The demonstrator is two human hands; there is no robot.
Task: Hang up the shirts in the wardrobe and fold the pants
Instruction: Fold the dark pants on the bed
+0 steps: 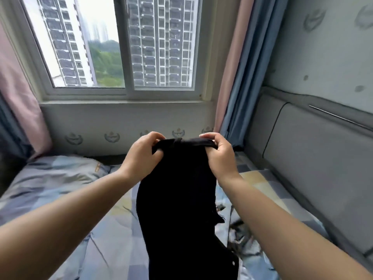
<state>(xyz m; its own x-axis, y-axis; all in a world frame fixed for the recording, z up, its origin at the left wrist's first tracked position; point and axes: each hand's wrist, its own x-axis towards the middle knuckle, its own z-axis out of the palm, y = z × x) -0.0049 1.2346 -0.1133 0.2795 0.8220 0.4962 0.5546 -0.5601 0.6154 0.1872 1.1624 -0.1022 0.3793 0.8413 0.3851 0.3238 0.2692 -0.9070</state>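
A pair of black pants hangs in the air in front of me above the bed, stretched between both hands at its top edge. My left hand grips the top left corner with curled fingers. My right hand grips the top right corner the same way. The cloth falls straight down and runs out of the frame at the bottom; small metal studs show near its lower right edge. No shirt or wardrobe is in view.
A pillow lies at the bed's left. A grey padded headboard lines the right side. A window with pink and blue curtains is straight ahead. A patterned cloth lies on the bed right of the pants.
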